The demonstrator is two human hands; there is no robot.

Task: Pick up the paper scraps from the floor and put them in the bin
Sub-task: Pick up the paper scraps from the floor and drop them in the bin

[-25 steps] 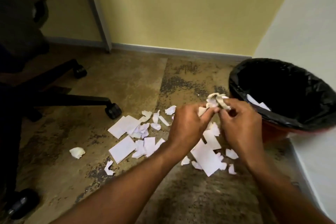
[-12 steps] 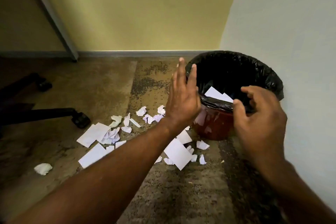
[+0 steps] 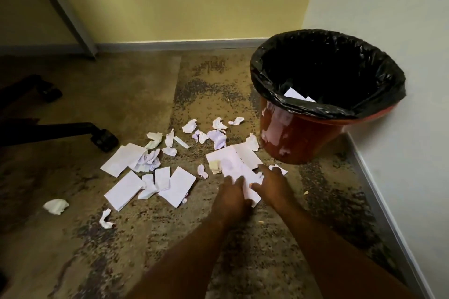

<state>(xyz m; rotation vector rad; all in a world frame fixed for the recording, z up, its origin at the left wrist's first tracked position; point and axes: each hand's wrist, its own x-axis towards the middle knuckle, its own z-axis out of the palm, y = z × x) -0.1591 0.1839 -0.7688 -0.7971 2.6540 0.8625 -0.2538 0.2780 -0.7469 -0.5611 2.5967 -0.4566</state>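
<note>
Several white paper scraps (image 3: 155,172), flat and crumpled, lie scattered on the speckled floor left of the bin. The red bin (image 3: 303,141) has a black liner and stands in the corner, with a white piece of paper (image 3: 295,93) inside it. A large flat sheet (image 3: 230,160) lies just in front of the bin. My left hand (image 3: 230,198) rests on the sheet's near end with its fingers laid over it. My right hand (image 3: 273,183) touches the sheet's right edge with its fingers spread. Neither hand has lifted any paper.
A black office chair base with a caster (image 3: 104,137) reaches in from the left. A grey desk leg (image 3: 73,14) slants down at the back left. A crumpled scrap (image 3: 56,206) lies apart at the far left. Walls close the back and right sides.
The crumpled scraps held in both hands went over the bin and left my hands. Both hands then dropped to the large sheet on the floor.
</note>
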